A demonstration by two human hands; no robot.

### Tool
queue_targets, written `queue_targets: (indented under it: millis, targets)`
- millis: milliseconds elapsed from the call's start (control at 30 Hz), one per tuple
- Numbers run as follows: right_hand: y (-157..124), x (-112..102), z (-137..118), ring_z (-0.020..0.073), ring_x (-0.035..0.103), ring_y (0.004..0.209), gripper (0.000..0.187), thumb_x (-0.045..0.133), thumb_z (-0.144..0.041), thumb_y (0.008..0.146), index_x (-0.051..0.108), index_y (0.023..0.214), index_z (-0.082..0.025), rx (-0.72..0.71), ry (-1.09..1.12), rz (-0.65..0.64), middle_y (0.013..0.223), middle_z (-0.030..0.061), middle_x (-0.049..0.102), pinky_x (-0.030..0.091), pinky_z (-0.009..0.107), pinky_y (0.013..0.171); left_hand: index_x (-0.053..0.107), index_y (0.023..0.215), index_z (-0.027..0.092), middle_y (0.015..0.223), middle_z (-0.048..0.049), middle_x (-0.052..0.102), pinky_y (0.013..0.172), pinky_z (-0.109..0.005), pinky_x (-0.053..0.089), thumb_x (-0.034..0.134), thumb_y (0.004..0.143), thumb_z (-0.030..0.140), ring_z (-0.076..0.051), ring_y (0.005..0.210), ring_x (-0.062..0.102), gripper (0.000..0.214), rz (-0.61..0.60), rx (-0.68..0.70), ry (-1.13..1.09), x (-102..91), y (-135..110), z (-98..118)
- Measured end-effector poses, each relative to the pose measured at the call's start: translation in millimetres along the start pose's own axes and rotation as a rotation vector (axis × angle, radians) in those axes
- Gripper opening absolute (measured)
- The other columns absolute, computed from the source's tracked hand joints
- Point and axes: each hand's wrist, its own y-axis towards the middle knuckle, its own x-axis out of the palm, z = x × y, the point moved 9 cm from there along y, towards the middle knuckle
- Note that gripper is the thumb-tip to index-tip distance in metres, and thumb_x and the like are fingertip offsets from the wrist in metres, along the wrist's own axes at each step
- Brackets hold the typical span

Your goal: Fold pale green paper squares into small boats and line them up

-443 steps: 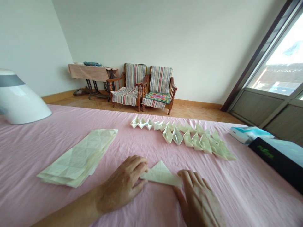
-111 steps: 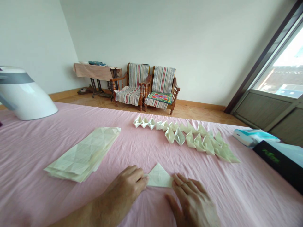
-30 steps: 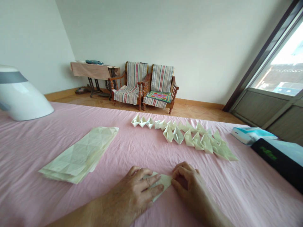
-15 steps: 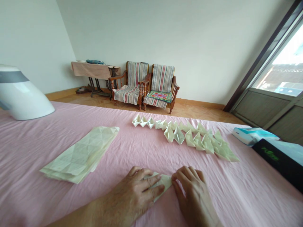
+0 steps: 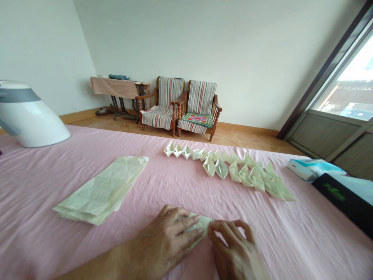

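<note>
Two striped armchairs (image 5: pixel 186 107), white lamp base (image 5: pixel 29 116)

A small piece of pale cream folded paper (image 5: pixel 201 226) lies flat on the pink cloth near the front edge, creased into a narrow, slightly slanted shape, most of it covered by fingers so only its middle shows.
</note>
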Motion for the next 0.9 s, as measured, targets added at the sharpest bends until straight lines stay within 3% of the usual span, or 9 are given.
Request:
queue_targets:
  millis: [100,200,367,467,667,800,900]
  targets:
    - [-4,1,-1,0.0145,0.065,0.082,0.038,0.046,-0.001,0.075,0.062,0.1,-0.025,-0.029,-0.001,0.021,0.094,-0.002,0.07,0.031,0.033,0.086,0.052,0.129,0.023,0.128,-0.0059,0.06,0.099,-0.04,0.04,0.051,0.099,0.024,-0.024,0.115,0.053,0.031,0.01,-0.047,-0.043,1.7,-3,-9]
    - [-6,6,-3,0.0165,0.066,0.09,0.043,0.048,-0.004,0.073,0.06,0.109,-0.025,-0.087,-0.06,-0.059,0.103,-0.0006,0.07,0.031,0.035,0.089,0.059,0.118,0.02,0.119,-0.0061,0.064,0.095,-0.038,0.043,0.06,0.093,0.022,-0.023,0.108,0.055,0.025,0.079,-0.139,-0.101,-2.1,-7,-25]
    - [-12,10,1,0.0209,0.064,0.103,0.05,0.047,-0.004,0.072,0.056,0.119,-0.017,-0.116,-0.237,-0.11,0.115,0.0063,0.068,0.032,0.039,0.091,0.062,0.116,0.021,0.111,-0.0049,0.065,0.092,-0.036,0.046,0.059,0.092,0.014,-0.021,0.104,0.056,0.026,0.128,-0.142,-0.148,-5.3,-10,-34]
    - [-13,13,4,0.0214,0.062,0.108,0.05,0.045,-0.002,0.073,0.056,0.12,-0.016,-0.097,-0.277,-0.124,0.119,0.0081,0.066,0.032,0.04,0.094,0.063,0.114,0.021,0.111,-0.005,0.065,0.093,-0.036,0.046,0.06,0.09,0.012,-0.021,0.104,0.056,0.026,0.126,-0.143,-0.164,-5.1,-11,-34]
    - [-10,11,-3,0.0183,0.062,0.107,0.038,0.045,-0.005,0.08,0.059,0.111,-0.021,-0.195,-0.22,-0.142,0.116,0.0014,0.068,0.031,0.037,0.097,0.066,0.112,0.021,0.107,-0.0056,0.066,0.091,-0.037,0.047,0.069,0.084,0.015,-0.022,0.101,0.057,0.029,0.161,-0.227,-0.207,-8.5,-18,-52]
    - [-6,6,-5,0.0159,0.066,0.098,0.044,0.043,0.0,0.077,0.06,0.111,-0.022,-0.181,-0.154,-0.103,0.109,-0.0003,0.071,0.03,0.035,0.096,0.067,0.112,0.021,0.107,-0.0049,0.065,0.093,-0.036,0.045,0.069,0.083,0.015,-0.021,0.101,0.057,0.03,0.1,-0.217,-0.238,-10.7,-19,-62]
    - [-2,-5,-6,0.015,0.068,0.089,0.042,0.042,-0.001,0.074,0.063,0.104,-0.023,-0.125,-0.09,0.04,0.101,-0.0007,0.073,0.031,0.033,0.094,0.067,0.111,0.021,0.107,-0.0039,0.066,0.093,-0.035,0.044,0.067,0.08,0.008,-0.021,0.1,0.057,0.034,0.034,-0.197,-0.244,-13.2,-16,-62]
